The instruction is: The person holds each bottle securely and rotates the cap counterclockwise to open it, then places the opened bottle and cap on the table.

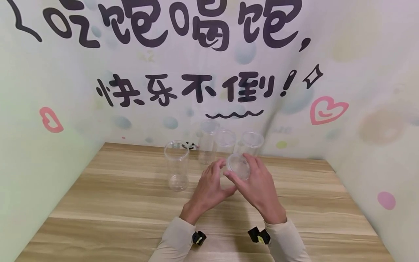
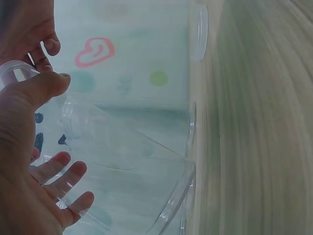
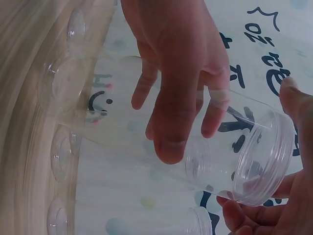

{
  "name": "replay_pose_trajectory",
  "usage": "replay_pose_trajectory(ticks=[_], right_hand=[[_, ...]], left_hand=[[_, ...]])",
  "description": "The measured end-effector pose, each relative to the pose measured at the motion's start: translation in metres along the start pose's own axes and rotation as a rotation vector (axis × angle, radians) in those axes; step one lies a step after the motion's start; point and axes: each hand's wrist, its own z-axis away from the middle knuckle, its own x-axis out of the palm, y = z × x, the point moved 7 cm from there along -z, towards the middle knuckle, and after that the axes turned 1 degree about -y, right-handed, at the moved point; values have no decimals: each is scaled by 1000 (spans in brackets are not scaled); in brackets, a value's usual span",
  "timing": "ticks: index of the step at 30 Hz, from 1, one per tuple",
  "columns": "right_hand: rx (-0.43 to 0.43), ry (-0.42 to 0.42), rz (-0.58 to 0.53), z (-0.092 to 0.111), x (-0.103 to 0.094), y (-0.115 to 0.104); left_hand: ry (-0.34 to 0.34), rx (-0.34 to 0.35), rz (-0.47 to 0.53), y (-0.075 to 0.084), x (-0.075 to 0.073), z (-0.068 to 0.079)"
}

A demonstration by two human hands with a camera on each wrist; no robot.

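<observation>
Both hands hold one clear plastic jar [image 3: 146, 152], tilted, with its thick-rimmed top [image 1: 238, 165] toward the person. My left hand [image 1: 211, 187] grips the side, thumb in front of the clear wall and fingers behind it in the right wrist view. Around the rim, my right hand [image 1: 258, 183] curls its thumb and fingers, seen on the right in the right wrist view [image 3: 288, 200]. In the left wrist view the jar's lower end [image 2: 171, 200] slants down toward the tabletop, beyond the left fingertips [image 2: 73, 171].
A tall clear jar [image 1: 177, 167] stands upright to the left of the hands. Behind them, near the wall, are more clear jars [image 1: 209, 140], [image 1: 226, 140], [image 1: 251, 140]. The wood-grain table [image 1: 98, 203] is bordered by printed walls [image 1: 366, 91] at the back and sides.
</observation>
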Motion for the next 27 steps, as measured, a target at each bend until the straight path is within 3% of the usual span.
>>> replay_pose_trajectory(ticks=[8,17,27], right_hand=[[-61,56,0,-3,-3,-4],[-84,18,-61,-3,-3,-3],[-95,-43,-101,-1,-4,-2]], left_hand=[[1,3,-9,0,-1,-1],[-63,5,31,-1,-3,0],[-80,22,83,1,-4,0]])
